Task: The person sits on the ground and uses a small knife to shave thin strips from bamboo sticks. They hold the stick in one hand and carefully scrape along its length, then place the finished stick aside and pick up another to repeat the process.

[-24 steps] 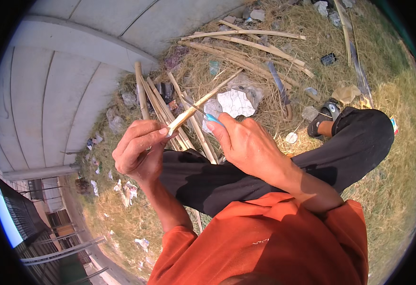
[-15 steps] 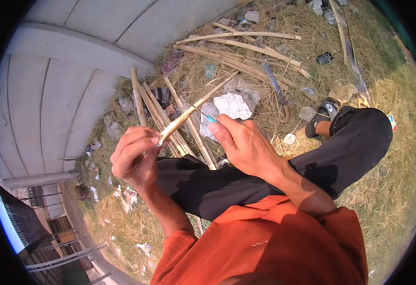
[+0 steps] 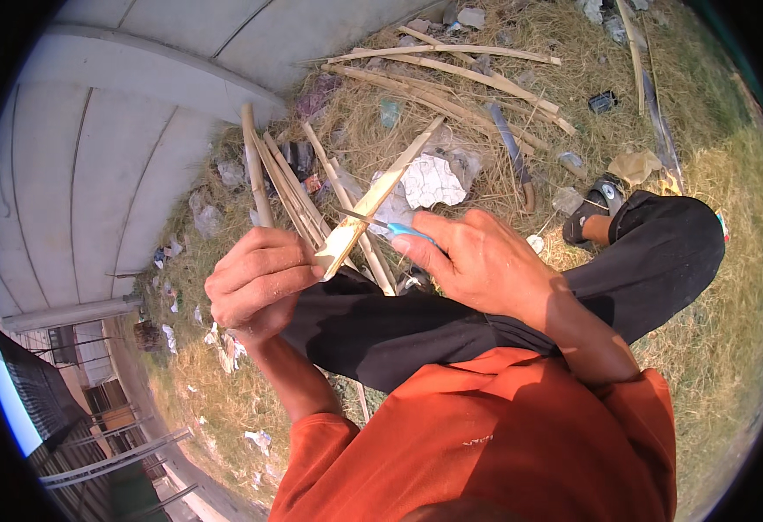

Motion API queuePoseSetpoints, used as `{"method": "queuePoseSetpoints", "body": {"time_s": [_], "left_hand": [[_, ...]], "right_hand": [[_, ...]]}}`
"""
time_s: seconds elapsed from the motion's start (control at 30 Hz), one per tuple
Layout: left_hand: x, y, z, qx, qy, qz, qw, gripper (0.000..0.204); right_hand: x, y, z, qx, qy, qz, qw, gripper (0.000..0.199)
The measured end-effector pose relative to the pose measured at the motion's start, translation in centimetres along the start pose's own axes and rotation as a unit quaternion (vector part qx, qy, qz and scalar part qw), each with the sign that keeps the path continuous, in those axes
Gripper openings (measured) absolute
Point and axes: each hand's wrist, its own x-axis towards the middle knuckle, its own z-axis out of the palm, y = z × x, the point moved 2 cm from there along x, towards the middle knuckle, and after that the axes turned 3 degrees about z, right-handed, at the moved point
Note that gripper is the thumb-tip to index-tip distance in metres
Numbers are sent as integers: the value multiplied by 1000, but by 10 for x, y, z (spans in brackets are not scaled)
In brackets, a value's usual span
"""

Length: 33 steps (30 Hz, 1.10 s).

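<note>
My left hand (image 3: pixel 261 280) is closed on the near end of a split bamboo strip (image 3: pixel 392 178), which slants up and away to the right. The strip's broad, pale face shows. Closed round a light blue handle, my right hand (image 3: pixel 483 261) holds a small knife (image 3: pixel 399 230). Its narrow blade lies across the strip a short way beyond my left fingers and seems to touch it. The palm side of my right hand is hidden.
Bamboo poles (image 3: pixel 290 200) lean to the left by a concrete wall (image 3: pixel 111 191). More bamboo strips (image 3: pixel 477 78) lie on dry grass, near a long blade with a wooden handle (image 3: pixel 514 157). White scraps (image 3: pixel 433 181) and litter lie around. My sandalled foot (image 3: pixel 592 213) is at the right.
The bamboo strip has turned so its broad face shows. My right hand has shifted slightly right, and the knife blade now lies across the strip's face, more plainly visible.
</note>
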Motion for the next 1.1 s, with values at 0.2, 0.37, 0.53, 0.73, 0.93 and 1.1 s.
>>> {"method": "queuePoseSetpoints", "body": {"time_s": [0.2, 0.37, 0.53, 0.73, 0.93, 1.1], "left_hand": [[3, -1, -1, -8, -9, 9, 1000, 21], [5, 1, 1, -30, -32, 20, 999, 14], [11, 5, 0, -53, -90, 42, 994, 15], [6, 3, 2, -71, -91, 42, 992, 16], [10, 7, 4, -67, -108, 46, 991, 17], [13, 6, 6, -74, -110, 47, 990, 19]], "right_hand": [[15, 66, 13, -55, 100, 83, 990, 42], [1, 7, 4, 38, -6, 13, 999, 42], [1, 25, -8, -84, 4, 26, 996, 46], [1, 17, -36, -25, -46, 85, 995, 50], [3, 32, -28, -159, -21, 95, 982, 48], [-5, 1, -40, -71, -128, 51, 988, 50]]}}
